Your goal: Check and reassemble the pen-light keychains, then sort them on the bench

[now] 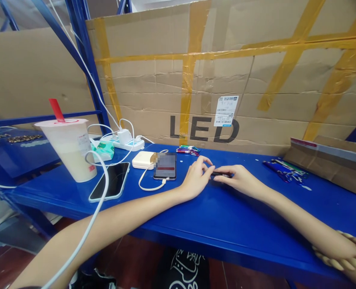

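Observation:
Both hands meet over the middle of the blue table, with a dark pen (221, 174) lying lengthwise between them. My right hand (241, 181) pinches the pen between thumb and fingers from the right. The thumb and fingertips of my left hand (196, 178) close on its left end, which they hide. Just behind my left hand lies a small group of coloured pens (188, 151). Farther right is a larger pile of blue and green pens (284, 170).
An open cardboard box (328, 168) stands at the right. To the left are a cabled phone (165, 170), a cream power bank (143, 159), another phone (113, 182), a power strip (129, 143) and a drink cup (72, 152). A white cable (98, 204) crosses in front.

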Demonstrator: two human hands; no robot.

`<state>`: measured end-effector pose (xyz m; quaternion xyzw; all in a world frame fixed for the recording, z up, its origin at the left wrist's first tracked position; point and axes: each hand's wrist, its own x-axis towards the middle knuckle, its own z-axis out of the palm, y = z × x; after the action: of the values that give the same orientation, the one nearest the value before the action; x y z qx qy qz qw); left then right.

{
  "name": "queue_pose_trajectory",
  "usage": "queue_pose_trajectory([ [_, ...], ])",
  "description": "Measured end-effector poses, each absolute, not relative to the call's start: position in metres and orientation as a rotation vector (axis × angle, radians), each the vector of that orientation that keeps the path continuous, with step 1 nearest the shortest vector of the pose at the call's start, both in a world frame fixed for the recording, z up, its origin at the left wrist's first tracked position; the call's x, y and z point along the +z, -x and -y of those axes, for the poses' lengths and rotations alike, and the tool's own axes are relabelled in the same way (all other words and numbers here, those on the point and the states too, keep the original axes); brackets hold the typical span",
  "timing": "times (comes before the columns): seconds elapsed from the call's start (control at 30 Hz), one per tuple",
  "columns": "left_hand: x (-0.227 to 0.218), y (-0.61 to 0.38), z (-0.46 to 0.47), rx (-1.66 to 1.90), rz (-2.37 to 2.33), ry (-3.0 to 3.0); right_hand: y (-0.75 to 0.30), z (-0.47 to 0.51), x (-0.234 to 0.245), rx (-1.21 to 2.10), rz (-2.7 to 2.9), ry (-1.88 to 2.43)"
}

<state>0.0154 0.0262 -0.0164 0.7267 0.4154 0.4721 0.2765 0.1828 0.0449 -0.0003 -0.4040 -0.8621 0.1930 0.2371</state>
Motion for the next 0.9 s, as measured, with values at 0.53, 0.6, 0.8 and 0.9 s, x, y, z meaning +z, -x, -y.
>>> queue_pose_trajectory([
  [0.53, -0.014, -0.014, -0.029, 1.349, -1.167, -1.798, -0.182, -0.037, 0.004, 0.402, 2.302, 1.103],
  [0.6, -0.014, -0.013, -0.035, 1.431, -1.134, -1.576, -0.182, -0.038, 0.004, 0.387, 2.294, 1.109],
  [0.8, -0.011, -0.011, -0.046, 1.513, -1.018, -1.278, -0.183, -0.038, 0.003, 0.377, 2.310, 1.108],
  [0.9, -0.008, -0.012, -0.043, 1.534, -0.982, -1.250, -0.182, -0.038, 0.003, 0.376, 2.323, 1.090],
])
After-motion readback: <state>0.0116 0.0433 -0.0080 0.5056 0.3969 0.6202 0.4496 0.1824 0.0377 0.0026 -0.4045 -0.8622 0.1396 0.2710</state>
